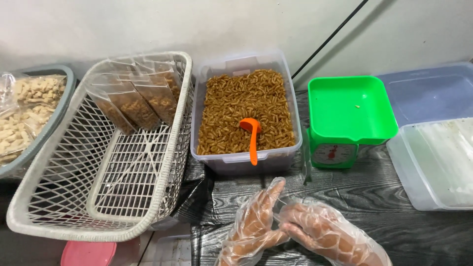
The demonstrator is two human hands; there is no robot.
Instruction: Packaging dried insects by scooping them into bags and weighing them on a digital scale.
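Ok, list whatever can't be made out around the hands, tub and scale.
Head view:
- Left hand and right hand: wrists cut by the bottom edge; any thin bag between them is lost in glove film.
- Orange scoop: bowl buried in brown snacks.
- Green scale: dial too small to read.
- Pink lid: cut by the bottom edge.
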